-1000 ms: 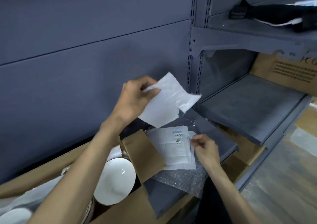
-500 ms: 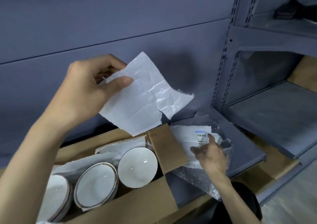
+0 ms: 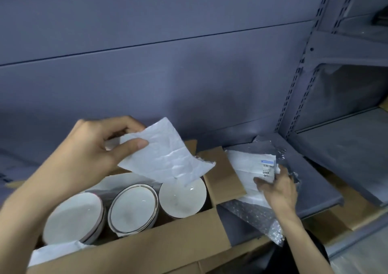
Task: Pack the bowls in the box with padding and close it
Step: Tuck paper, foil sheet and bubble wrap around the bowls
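Note:
An open cardboard box (image 3: 159, 242) holds three white bowls in a row: left bowl (image 3: 73, 217), middle bowl (image 3: 132, 208), right bowl (image 3: 180, 198). My left hand (image 3: 92, 156) pinches a crumpled white paper sheet (image 3: 163, 156) above the right bowl. To the right, my right hand (image 3: 277, 189) rests on a stack of white sheets (image 3: 249, 168) with a printed label, fingers on its near edge. The stack lies on bubble wrap (image 3: 256, 219) on the grey shelf.
White padding paper (image 3: 56, 250) lines the box's near-left corner. The box's right flap (image 3: 222, 173) stands open beside the sheets. A grey panel wall (image 3: 168, 74) is behind. Slotted shelf uprights (image 3: 298, 80) and a lower shelf (image 3: 346, 152) stand at right.
The view has swung left and down, showing all three bowls. My left hand has lowered the paper sheet toward the right bowl. My right hand stays on the stack of sheets.

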The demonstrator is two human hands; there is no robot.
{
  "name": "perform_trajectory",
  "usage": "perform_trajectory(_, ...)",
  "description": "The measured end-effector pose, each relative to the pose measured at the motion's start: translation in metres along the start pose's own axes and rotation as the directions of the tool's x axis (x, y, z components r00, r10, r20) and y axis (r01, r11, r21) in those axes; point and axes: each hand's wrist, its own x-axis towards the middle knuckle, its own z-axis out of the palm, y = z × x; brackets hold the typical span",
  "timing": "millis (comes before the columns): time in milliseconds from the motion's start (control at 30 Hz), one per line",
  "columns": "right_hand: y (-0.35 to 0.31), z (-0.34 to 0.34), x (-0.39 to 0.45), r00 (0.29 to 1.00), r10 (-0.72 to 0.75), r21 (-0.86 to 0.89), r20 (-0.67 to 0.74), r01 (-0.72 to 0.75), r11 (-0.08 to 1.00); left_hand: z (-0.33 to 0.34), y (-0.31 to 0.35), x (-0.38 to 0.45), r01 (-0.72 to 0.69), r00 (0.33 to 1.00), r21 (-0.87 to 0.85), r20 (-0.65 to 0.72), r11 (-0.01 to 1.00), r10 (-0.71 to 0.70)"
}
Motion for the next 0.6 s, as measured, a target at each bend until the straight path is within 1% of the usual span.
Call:
perform_trajectory(67, -0.002, -0.004, -0.001, 0.997, -0.058, 0.082, -0.052, 0.062, 0.995, -0.005, -0.003, -0.013, 0.018, 1.000, -0.044, -0.013, 0.999, -0.018)
perform_trajectory(133, -0.008, -0.009, -0.005, 0.986, -0.116, 0.176, -0.119, 0.136, 0.975, -0.013, -0.003, -0.024, 0.025, 0.998, -0.112, -0.062, 0.993, -0.032)
perform_trajectory(167, -0.014, -0.013, -0.008, 0.981, -0.131, 0.244, -0.140, 0.162, 0.956, -0.017, -0.003, -0.029, 0.017, 0.995, -0.099, -0.097, 0.995, -0.027)
perform_trajectory(200, -0.022, -0.017, -0.012, 0.977, -0.150, 0.313, -0.152, 0.191, 0.930, -0.021, -0.003, -0.033, 0.012, 0.992, -0.051, -0.125, 0.999, -0.018)
perform_trajectory(267, -0.039, -0.025, -0.021, 0.960, -0.227, 0.425, -0.164, 0.277, 0.862, -0.029, -0.003, -0.040, 0.012, 0.987, 0.030, -0.160, 0.999, -0.007)
perform_trajectory(367, -0.068, -0.037, -0.038, 0.919, -0.350, 0.503, -0.181, 0.392, 0.770, -0.034, -0.004, -0.051, -0.019, 0.984, 0.056, -0.178, 0.998, 0.029)
perform_trajectory(500, -0.105, -0.045, -0.067, 0.832, -0.532, 0.574, -0.158, 0.516, 0.636, -0.030, -0.003, -0.063, -0.080, 0.990, 0.127, -0.102, 0.989, 0.093)
perform_trajectory(600, -0.125, -0.037, -0.082, 0.776, -0.624, 0.663, -0.087, 0.513, 0.545, -0.019, -0.009, -0.073, -0.088, 0.995, 0.070, -0.036, 0.994, 0.091)
